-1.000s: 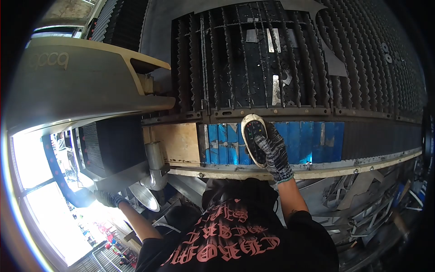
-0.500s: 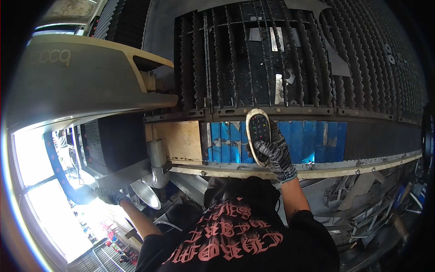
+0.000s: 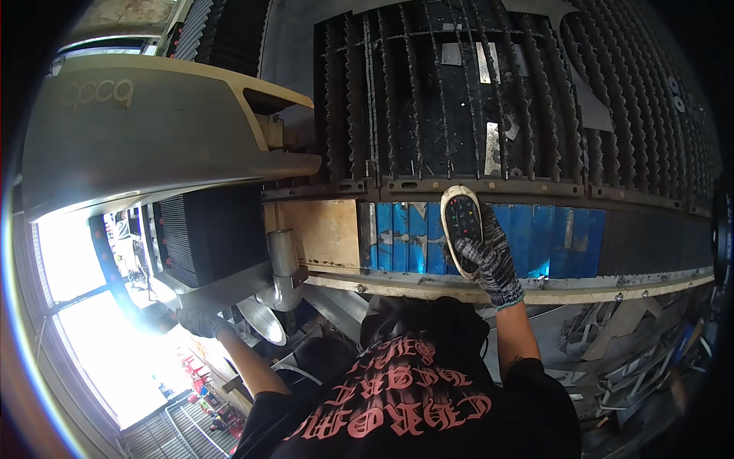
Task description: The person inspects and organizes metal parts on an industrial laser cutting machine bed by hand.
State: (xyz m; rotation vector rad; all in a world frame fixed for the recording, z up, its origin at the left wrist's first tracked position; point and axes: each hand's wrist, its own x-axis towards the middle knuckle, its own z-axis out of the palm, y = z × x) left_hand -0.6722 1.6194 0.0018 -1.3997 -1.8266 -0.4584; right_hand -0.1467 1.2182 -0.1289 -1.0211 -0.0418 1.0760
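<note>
My right hand [image 3: 495,264], in a grey-and-black knit glove, is closed around a handheld remote control [image 3: 462,218]. The remote has a pale casing and a dark keypad with small coloured marks, and its face is turned up. It overlaps the blue panel [image 3: 413,237] along the front of the machine bed. Off to the left, my left hand [image 3: 200,323] wears a dark glove and reaches past the underside of the machine head, close to a grey shape [image 3: 158,317] in the glare. Its fingers are blurred against the bright light.
A large grey machine head [image 3: 168,138] spans the left. Toothed support slats [image 3: 394,99] fill the bed ahead, with metal scraps [image 3: 492,149] between them. A pale rail [image 3: 428,289] runs along the near edge. Metal offcuts [image 3: 619,333] lie at the lower right.
The view has shifted, so the machine, the remote and both hands appear farther right. My right hand keeps its hold on the remote.
</note>
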